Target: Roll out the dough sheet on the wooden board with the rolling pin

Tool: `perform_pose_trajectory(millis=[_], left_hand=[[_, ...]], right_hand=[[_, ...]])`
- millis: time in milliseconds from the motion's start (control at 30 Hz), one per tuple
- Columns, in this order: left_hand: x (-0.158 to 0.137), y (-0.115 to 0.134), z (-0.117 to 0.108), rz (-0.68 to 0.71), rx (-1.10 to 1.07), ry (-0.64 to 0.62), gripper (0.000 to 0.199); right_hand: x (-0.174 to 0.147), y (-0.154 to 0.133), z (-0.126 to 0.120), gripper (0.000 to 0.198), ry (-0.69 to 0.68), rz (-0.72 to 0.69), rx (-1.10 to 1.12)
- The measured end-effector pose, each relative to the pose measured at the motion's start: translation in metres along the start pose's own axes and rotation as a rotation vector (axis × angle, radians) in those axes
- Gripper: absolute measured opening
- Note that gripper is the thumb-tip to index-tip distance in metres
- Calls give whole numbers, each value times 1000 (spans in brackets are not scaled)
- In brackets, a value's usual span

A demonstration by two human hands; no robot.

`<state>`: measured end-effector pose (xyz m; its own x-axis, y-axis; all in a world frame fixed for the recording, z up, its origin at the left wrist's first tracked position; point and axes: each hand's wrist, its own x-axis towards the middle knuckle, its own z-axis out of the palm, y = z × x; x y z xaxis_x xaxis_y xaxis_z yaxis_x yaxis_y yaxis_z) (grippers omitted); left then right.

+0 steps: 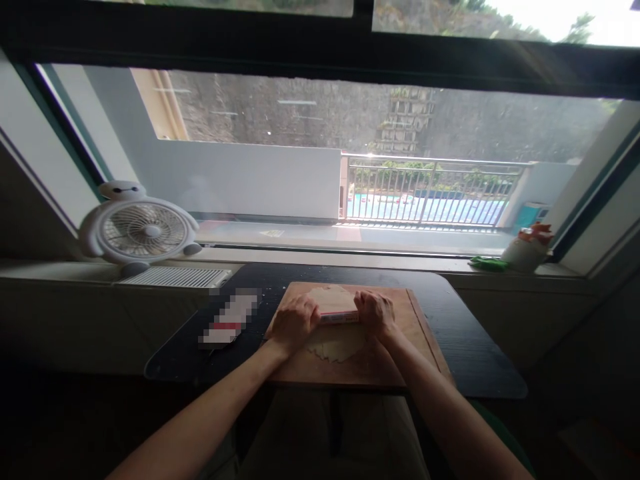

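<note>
A flat sheet of pale dough with a ragged lower edge lies on a wooden board. Across it rests a slim white-and-red printed rod, lying crosswise like a rolling pin; its exact kind is unclear. My left hand is closed over the rod's left end. At the opposite end, my right hand wraps round it with the fingers curled under. Dough shows on both the far and near sides of the rod. Both ends of the rod are hidden by my hands.
The board sits on a dark table with rounded corners. Left of it lies a pixelated object. A white fan stands on the sill, left; a white pot and green item sit right. A window rises behind.
</note>
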<state>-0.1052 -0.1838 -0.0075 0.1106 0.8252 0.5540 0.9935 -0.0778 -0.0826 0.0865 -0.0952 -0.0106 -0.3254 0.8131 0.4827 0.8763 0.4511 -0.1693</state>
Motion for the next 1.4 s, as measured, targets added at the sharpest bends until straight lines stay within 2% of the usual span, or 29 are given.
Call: perform_pose_trajectory(millis=[233, 433, 567, 700, 800, 933, 1000, 1067, 1167, 1233, 1300, 1400], left_hand=[[9, 0, 8, -166, 5, -86, 30], [-4, 6, -2, -168, -3, -120, 34], [-22, 12, -10, -167, -16, -134, 36], [-26, 11, -11, -177, -32, -158, 37], [-11, 4, -4, -159, -38, -152, 40], [25, -8, 6, -130, -21, -84, 41], [39, -12, 8, -87, -23, -67, 38], [44, -14, 7, 23, -35, -57, 35], [35, -12, 0, 225, -76, -62, 30], [25, -8, -4, 280, -102, -82, 27], [15, -4, -2, 227, -93, -81, 25], [7, 2, 10, 4, -37, -29, 29]], right_hand=[[-2, -2, 4, 38, -27, 25, -37], [-21, -5, -6, 42, -42, 28, -33], [-42, -7, -16, 41, -12, -24, -33], [-56, -4, -23, 30, 26, -173, -12], [-45, -1, -21, 27, -36, -222, -2], [-6, 2, -11, 30, -112, -97, -20], [13, 3, -5, 30, -111, -61, -32], [23, 5, 0, 30, -106, -61, -34], [19, 11, 7, 27, -54, -198, 19], [10, 16, 11, 22, 2, -318, 75], [1, 20, 14, 19, 47, -347, 106], [-4, 19, 15, 22, 79, -263, 116]])
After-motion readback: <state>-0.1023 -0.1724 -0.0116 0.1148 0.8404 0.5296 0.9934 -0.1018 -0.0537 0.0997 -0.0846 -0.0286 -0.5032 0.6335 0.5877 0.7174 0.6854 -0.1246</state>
